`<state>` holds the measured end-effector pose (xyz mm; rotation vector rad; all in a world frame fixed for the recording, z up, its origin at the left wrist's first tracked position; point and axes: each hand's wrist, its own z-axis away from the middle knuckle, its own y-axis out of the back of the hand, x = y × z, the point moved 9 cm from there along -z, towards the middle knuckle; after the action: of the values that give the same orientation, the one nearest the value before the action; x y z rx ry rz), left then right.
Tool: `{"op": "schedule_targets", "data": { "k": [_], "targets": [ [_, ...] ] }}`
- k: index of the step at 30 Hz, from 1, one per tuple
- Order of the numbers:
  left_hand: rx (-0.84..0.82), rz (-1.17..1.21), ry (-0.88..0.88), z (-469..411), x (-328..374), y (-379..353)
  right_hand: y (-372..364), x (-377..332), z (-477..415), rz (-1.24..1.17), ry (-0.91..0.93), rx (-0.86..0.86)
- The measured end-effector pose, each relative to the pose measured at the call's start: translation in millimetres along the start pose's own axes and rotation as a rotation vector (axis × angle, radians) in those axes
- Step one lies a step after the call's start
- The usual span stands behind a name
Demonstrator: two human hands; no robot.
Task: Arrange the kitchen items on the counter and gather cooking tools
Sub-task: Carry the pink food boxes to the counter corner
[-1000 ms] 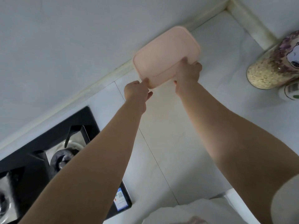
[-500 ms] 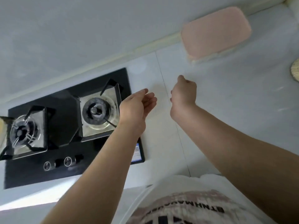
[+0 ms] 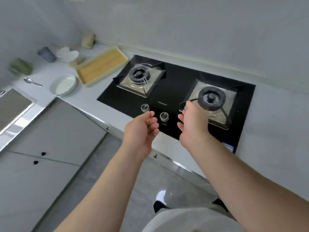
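- Step in hand: we judge this to be a transit between items. Neither hand carries anything, and both hang in the air over the front of the gas hob (image 3: 173, 81).
- Left hand (image 3: 142, 129): empty, fingers loosely curled, thumb and forefinger close together above the left control knob (image 3: 145, 107). We cannot tell whether it touches the knob.
- Right hand (image 3: 192, 124): empty, fingers relaxed and slightly bent, palm turned inward, just in front of the right burner (image 3: 210, 97).
- Location of the task's things: they lie on the counter (image 3: 83, 97) left of the hob, well apart from both hands.
  - The bamboo-topped tray (image 3: 102, 66) sits just beside the hob.
  - The white oval dish (image 3: 64, 85) lies near the tray's front corner.
  - The spoon (image 3: 31, 81) lies beyond the dish.
  - The green cup (image 3: 20, 66) and grey cup (image 3: 46, 54) are further back; both are blurred.
- Next move, as we judge it: reach left across the hob — the dish and spoon are the likely pickups. The dish needs a grip on its rim. The spoon lies flat, so it needs a fingertip pinch on the handle.
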<state>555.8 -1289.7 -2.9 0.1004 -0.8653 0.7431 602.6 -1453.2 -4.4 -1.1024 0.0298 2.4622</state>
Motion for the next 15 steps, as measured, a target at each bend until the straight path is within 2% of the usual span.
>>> {"op": "schedule_targets", "data": {
  "k": [8, 15],
  "targets": [
    [0.238, 0.309, -0.157, 7, 85, 223, -193, 109, 104, 0.269, -0.068, -0.344],
    [0.456, 0.524, -0.206, 9, 119, 369, -321, 197, 156, 0.464, -0.087, -0.534]
  ]
}}
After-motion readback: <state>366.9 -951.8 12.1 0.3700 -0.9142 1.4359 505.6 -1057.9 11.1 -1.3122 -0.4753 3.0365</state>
